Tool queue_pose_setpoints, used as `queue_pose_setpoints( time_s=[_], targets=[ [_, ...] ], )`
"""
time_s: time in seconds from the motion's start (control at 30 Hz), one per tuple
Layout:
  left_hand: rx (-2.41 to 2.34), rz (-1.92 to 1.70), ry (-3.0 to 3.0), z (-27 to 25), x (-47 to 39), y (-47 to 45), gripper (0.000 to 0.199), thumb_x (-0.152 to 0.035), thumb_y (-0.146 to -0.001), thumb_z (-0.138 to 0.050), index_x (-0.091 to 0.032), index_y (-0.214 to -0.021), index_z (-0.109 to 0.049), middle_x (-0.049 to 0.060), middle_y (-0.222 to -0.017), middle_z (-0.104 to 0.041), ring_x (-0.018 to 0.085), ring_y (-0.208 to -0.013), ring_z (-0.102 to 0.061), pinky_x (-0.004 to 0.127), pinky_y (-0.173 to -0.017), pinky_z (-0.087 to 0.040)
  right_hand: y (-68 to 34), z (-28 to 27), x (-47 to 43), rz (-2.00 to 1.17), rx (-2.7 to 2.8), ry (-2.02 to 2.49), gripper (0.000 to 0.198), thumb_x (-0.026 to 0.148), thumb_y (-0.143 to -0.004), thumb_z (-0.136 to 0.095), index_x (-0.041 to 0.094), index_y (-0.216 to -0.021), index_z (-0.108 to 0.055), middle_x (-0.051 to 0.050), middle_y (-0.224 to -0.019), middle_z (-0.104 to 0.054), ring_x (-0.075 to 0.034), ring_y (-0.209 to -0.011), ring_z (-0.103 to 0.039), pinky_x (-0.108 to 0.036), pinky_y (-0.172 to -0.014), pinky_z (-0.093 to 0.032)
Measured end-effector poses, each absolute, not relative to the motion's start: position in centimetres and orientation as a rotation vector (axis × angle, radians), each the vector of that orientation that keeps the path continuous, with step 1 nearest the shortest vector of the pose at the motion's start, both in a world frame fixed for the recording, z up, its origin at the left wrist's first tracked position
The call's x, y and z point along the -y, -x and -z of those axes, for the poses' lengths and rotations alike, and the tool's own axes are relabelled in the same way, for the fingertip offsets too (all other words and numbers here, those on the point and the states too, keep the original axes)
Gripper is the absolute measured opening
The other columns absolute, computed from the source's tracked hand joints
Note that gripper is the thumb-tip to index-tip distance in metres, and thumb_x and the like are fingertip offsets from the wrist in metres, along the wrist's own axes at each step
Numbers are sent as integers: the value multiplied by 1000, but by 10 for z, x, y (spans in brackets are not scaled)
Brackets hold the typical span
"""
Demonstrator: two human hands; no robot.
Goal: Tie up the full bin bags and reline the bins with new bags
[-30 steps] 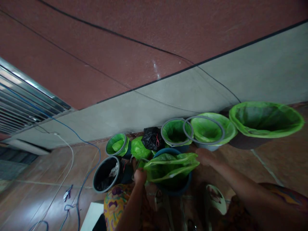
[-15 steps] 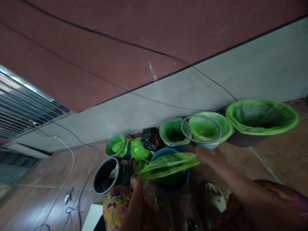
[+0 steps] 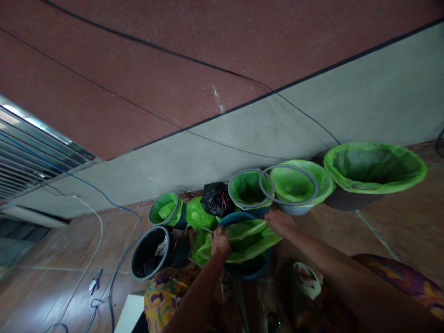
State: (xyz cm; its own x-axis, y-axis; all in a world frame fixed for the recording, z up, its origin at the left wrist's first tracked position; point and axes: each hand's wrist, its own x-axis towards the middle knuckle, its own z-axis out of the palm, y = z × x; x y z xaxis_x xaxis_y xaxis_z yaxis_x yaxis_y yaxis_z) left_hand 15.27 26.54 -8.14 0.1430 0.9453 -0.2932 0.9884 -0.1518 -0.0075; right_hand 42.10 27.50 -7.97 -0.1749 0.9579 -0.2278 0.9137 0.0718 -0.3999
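Observation:
A green bin bag (image 3: 255,247) lies spread across the mouth of a round blue bin (image 3: 266,266) in front of my feet. My right hand (image 3: 280,223) is closed on the bag's right edge, near the bin's far right side. At the bag's left edge, my left hand (image 3: 221,244) rests with its fingers stretched and apart, touching the plastic. Just left of that hand is a small clear container (image 3: 194,247) with green plastic in it. The lower inside of the blue bin is hidden by the bag.
Along the wall stand green-lined bins, including a small one (image 3: 164,210) and a large one (image 3: 378,185). A loose grey ring (image 3: 314,196) leans over one. Between them lie a tied green bag (image 3: 199,213) and black bag (image 3: 212,199). A black bin (image 3: 138,252) and blue cable (image 3: 121,268) are left.
My left hand has moved up and right and loosened from a grip to spread fingers. My right hand has shifted slightly left, and the bag's mouth has opened wider and sits lower over the bin.

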Motion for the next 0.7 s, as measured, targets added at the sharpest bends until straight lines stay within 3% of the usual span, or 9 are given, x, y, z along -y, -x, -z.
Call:
queue_pose_setpoints(
  time_s=[0.13, 0.23, 0.43, 0.57, 0.7],
  targets=[
    [-1961, 342, -2187, 82, -271, -144, 30, -15, -90, -48, -19, -108, -72, 13, -123, -66, 30, -120, -58, 47, -107, -38, -425, 66, -285, -678, 2103, 2004, 30, 22, -93, -42, 20, -98, -72, -9, -99, -74, -21, -94, -67, -28, -76, -44],
    [-2076, 142, -2145, 72, -277, -133, 29, -20, -94, -46, -18, -108, -71, 12, -109, -71, 26, -108, -65, 37, -99, -44, -428, 58, -290, -613, 2020, 2111, 32, 22, -93, -39, 19, -94, -71, -10, -96, -74, -22, -90, -68, -28, -73, -43],
    [-2287, -279, -1878, 53, -287, -117, 30, -28, -96, -46, -21, -107, -73, 8, -112, -73, 19, -100, -68, 24, -84, -47, -426, 52, -289, -583, 1968, 2191, 31, 23, -94, -39, 19, -91, -70, -10, -95, -74, -21, -91, -68, -29, -72, -44],
    [-2275, -166, -1887, 49, -288, -117, 31, -22, -94, -47, -19, -113, -72, 10, -115, -71, 21, -104, -67, 26, -88, -47, -423, 54, -287, -649, 1996, 2205, 32, 22, -95, -38, 18, -96, -70, -12, -99, -73, -24, -96, -68, -32, -78, -46],
    [-2276, -115, -2097, 42, -272, -130, 49, -14, -87, -52, -16, -135, -57, 16, -138, -57, 28, -122, -56, 37, -103, -43, -421, 63, -284, -669, 2012, 2182, 36, 25, -90, -52, 16, -123, -61, -19, -116, -68, -30, -103, -65, -38, -83, -48]
  ],
)
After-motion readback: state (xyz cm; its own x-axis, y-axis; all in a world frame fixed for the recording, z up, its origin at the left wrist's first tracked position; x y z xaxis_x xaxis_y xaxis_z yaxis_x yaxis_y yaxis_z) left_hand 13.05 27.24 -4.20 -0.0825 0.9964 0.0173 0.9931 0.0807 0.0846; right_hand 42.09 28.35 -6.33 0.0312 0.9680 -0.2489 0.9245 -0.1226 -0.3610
